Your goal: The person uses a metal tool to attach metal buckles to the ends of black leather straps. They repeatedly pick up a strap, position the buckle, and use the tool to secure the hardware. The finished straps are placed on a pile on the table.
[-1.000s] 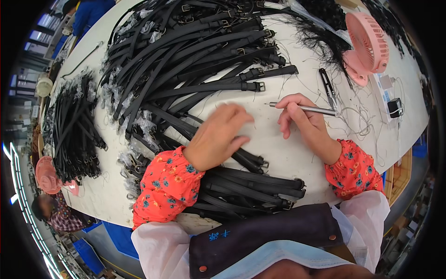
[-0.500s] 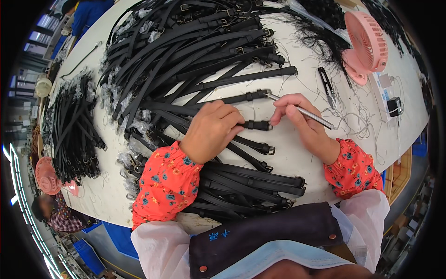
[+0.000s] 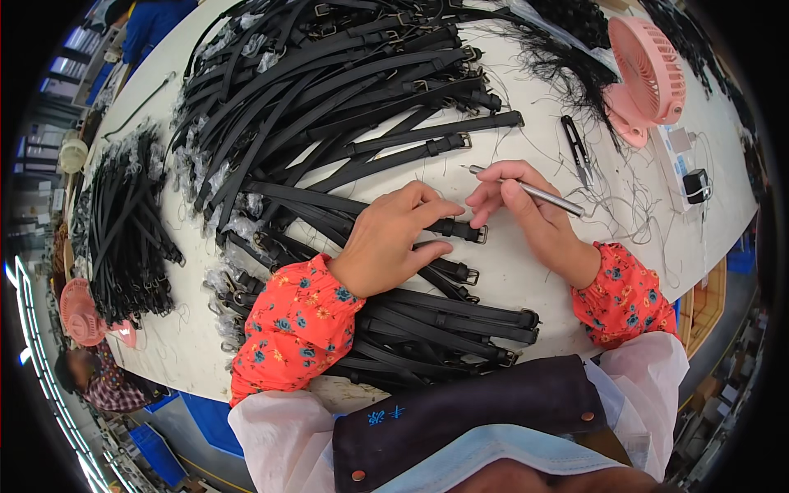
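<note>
Parted left hand (image 3: 388, 240) is covering flat black straps (image 3: 457, 230), gripping nothing visibly; right hand (image 3: 534, 215) is pinching a silver pen-shaped tool (image 3: 560, 202); slipping could scratch

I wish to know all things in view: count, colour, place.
Table: one, white, centre.
Buckled straps: many, black, middle and left.
Plastic wrapping: uncounted, clear, at left strap ends.
Fringe heap: one, black, upper right.
Fans: two, pink, upper right and lower left.
Snips: one, black, right of straps.
Threads: uncounted, grey, right side.
Adapter: one, black, far right.
Co-workers: two, blue and checked clothing, left edge.
Pen-like tool: one, silver, in right grip.
Sleeves: two, red floral, forearms.
Left grip: one bare hand, open over straps.
Right grip: one bare hand, holding tool.
</note>
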Motion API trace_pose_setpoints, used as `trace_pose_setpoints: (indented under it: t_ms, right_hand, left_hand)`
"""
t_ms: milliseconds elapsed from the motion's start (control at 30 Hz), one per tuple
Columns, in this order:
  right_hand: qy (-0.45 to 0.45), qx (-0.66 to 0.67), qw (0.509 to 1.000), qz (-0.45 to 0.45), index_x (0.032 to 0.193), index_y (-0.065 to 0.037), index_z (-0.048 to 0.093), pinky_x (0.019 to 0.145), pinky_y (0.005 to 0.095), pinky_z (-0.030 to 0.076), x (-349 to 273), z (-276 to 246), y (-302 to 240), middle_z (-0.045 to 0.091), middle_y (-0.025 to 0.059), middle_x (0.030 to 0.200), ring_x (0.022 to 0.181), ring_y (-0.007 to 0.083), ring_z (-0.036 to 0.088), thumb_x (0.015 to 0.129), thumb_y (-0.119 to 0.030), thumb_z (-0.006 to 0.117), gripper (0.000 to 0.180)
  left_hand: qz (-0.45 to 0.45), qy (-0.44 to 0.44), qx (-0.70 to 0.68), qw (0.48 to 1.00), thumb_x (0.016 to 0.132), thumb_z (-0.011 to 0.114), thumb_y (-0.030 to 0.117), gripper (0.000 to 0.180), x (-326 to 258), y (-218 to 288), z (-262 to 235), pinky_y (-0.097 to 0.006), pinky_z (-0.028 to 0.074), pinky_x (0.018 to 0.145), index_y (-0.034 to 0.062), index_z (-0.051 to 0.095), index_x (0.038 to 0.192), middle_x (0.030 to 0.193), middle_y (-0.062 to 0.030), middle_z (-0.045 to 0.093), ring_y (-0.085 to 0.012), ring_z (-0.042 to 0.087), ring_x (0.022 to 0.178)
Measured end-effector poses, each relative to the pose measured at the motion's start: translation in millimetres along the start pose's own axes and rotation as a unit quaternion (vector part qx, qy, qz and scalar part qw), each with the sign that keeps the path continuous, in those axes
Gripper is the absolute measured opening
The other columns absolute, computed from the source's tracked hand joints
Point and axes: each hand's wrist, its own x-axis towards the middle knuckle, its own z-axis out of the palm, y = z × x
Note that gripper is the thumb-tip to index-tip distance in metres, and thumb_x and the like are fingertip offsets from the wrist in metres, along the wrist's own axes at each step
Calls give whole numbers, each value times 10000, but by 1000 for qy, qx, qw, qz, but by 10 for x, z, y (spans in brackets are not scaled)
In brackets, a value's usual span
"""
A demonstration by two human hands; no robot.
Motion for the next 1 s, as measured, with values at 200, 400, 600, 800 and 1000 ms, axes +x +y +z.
trace_pose_setpoints:
  t_ms: [200,400,600,800,1000]
  right_hand:
    - [-11,-149,988,43,1240,-70,566,786,311,552,-41,67,-45,678,77,1094,933,161,695,989,-159,644,277]
    - [-64,-311,945,-79,1179,-85,593,825,350,565,-41,90,40,669,109,1080,946,268,693,838,-47,749,377]
    - [-72,-321,942,-66,1174,-87,593,814,352,563,-30,80,19,671,104,1073,944,264,696,842,-51,747,368]
    - [-64,-307,946,-78,1185,-76,580,798,345,568,-37,77,56,682,109,1066,920,245,709,857,-56,744,367]
    - [-35,-232,972,0,1217,-62,550,794,302,566,-55,80,-18,691,85,1011,869,163,699,957,-70,650,279]
  left_hand:
    - [38,19,3,999,808,787,108,287,-7,-67,59,-393,481,843,70,685,1074,1027,-92,583,-301,555,967]
    - [11,5,3,1000,765,809,51,305,-14,-108,-26,-378,477,899,64,687,1044,1066,-100,603,-300,575,1039]
    - [-7,-8,33,999,751,802,32,360,-50,-179,-229,-366,478,892,61,665,1083,1072,-103,591,-292,567,1064]
    - [10,6,-51,999,751,815,40,440,-13,-60,-53,-344,488,818,70,652,1158,1006,-87,577,-249,577,972]
    - [0,18,-44,999,781,812,71,369,5,-55,48,-330,478,759,113,722,1136,908,-52,579,-211,586,842]
